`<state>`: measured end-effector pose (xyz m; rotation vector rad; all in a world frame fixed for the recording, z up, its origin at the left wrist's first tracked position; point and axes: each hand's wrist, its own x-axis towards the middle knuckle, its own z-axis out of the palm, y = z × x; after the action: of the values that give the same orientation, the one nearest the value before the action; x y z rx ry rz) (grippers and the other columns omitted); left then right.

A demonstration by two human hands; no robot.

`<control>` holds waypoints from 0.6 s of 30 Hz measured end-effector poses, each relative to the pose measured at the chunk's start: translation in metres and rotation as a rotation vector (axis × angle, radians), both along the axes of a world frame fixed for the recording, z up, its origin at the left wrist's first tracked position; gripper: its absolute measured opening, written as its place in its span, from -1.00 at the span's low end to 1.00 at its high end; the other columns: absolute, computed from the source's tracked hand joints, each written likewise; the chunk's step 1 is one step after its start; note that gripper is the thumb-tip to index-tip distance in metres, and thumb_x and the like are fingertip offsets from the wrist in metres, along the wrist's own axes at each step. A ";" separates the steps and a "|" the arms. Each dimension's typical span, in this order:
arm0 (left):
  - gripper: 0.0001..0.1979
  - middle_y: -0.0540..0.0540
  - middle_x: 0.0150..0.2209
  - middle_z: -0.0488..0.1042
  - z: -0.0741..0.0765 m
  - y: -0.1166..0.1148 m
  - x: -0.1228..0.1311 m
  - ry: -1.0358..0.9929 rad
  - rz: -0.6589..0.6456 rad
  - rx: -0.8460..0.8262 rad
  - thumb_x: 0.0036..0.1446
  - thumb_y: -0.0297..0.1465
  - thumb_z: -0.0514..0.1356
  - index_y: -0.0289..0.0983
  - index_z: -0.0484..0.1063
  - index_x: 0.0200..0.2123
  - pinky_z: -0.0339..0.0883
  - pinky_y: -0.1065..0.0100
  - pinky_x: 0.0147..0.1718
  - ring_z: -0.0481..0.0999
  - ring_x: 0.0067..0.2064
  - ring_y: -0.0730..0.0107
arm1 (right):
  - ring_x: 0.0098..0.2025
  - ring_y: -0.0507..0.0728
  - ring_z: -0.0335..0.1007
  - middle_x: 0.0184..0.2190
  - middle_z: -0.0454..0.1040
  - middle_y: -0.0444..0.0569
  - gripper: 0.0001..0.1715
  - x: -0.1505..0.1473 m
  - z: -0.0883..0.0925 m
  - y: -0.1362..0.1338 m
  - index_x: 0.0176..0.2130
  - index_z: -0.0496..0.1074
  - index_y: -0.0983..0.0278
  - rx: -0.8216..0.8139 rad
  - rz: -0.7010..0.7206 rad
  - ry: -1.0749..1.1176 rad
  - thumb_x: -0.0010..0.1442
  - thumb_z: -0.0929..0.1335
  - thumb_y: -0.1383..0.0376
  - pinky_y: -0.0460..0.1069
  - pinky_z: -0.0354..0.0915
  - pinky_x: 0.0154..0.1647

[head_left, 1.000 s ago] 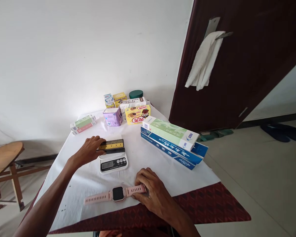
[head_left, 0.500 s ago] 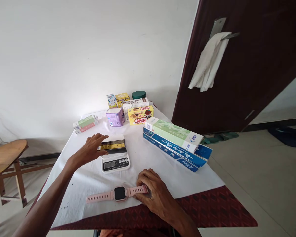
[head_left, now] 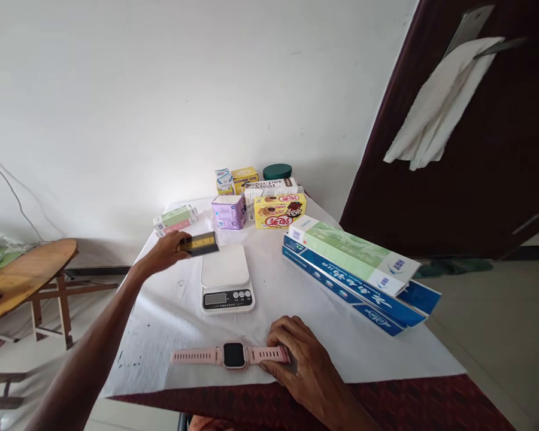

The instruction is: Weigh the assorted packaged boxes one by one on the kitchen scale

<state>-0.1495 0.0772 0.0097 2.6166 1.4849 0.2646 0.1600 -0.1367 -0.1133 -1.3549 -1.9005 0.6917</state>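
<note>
Currently, left hand (head_left: 162, 254) pinches black-gold box (head_left: 202, 243), which juts rightward; right hand (head_left: 303, 358), fingers curled, grips pink watch (head_left: 234, 355) by right end.

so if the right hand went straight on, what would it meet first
Past the pink watch in its grip, the right hand would probably meet the white scale first, near its front right corner, though depth is hard to judge.

Single head-worn view from the near side, down over the table (head_left: 269, 293), forward to the wall (head_left: 251, 90)
</note>
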 end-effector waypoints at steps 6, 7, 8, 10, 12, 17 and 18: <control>-0.50 -0.25 0.10 0.41 0.026 0.080 -0.031 0.092 0.431 0.170 0.17 -0.24 0.18 -0.20 0.33 0.18 0.24 0.05 0.12 0.39 0.15 -0.07 | -0.17 0.17 0.32 -0.26 0.42 -0.09 -0.72 0.000 0.000 0.001 -0.36 0.30 0.18 -0.004 -0.001 -0.003 0.09 0.46 0.46 0.06 0.29 -0.15; -0.49 -0.29 0.12 0.39 0.029 0.092 -0.032 0.091 0.461 0.181 0.18 -0.24 0.17 -0.22 0.32 0.19 0.21 0.02 0.13 0.36 0.18 -0.11 | -0.16 0.18 0.31 -0.26 0.42 -0.09 -0.73 0.000 -0.001 0.001 -0.35 0.30 0.18 -0.008 0.000 -0.001 0.09 0.45 0.46 0.07 0.28 -0.15; -0.49 -0.32 0.13 0.37 0.030 0.103 -0.033 0.090 0.482 0.185 0.19 -0.25 0.15 -0.23 0.31 0.19 0.19 -0.01 0.14 0.34 0.20 -0.15 | -0.16 0.18 0.31 -0.26 0.42 -0.09 -0.74 0.000 -0.002 0.001 -0.35 0.30 0.18 -0.011 -0.001 0.002 0.09 0.44 0.46 0.07 0.28 -0.15; -0.50 -0.35 0.14 0.35 0.030 0.121 -0.034 0.094 0.515 0.184 0.19 -0.26 0.14 -0.24 0.31 0.19 0.13 -0.05 0.16 0.30 0.22 -0.18 | -0.16 0.18 0.31 -0.26 0.42 -0.09 -0.74 0.000 -0.005 0.002 -0.35 0.30 0.18 -0.018 -0.008 0.006 0.09 0.43 0.46 0.07 0.27 -0.15; -0.51 -0.35 0.15 0.35 0.025 0.136 -0.034 0.099 0.537 0.172 0.18 -0.28 0.13 -0.23 0.32 0.18 0.09 -0.07 0.18 0.29 0.23 -0.19 | -0.18 0.18 0.31 -0.27 0.41 -0.09 -0.73 0.000 -0.008 0.002 -0.36 0.28 0.18 -0.024 -0.015 0.006 0.06 0.43 0.47 0.07 0.27 -0.16; -0.58 -0.35 0.13 0.38 0.007 0.164 -0.034 0.123 0.570 0.094 0.21 -0.27 0.09 -0.20 0.36 0.13 0.10 -0.09 0.13 0.28 0.22 -0.20 | -0.20 0.17 0.32 -0.28 0.42 -0.12 -0.69 0.001 -0.013 0.002 -0.36 0.26 0.17 -0.045 -0.019 0.011 0.02 0.42 0.50 0.05 0.27 -0.20; -0.58 -0.34 0.12 0.38 0.005 0.167 -0.034 0.131 0.572 0.078 0.21 -0.26 0.08 -0.19 0.37 0.12 0.10 -0.09 0.12 0.28 0.21 -0.20 | -0.20 0.16 0.32 -0.29 0.42 -0.12 -0.69 0.001 -0.013 0.002 -0.36 0.26 0.17 -0.045 -0.019 0.014 0.02 0.42 0.50 0.05 0.27 -0.20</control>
<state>-0.1838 0.2446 0.0151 2.2344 2.2879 0.2048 0.1611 -0.1346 -0.1262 -1.3906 -1.8686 0.7372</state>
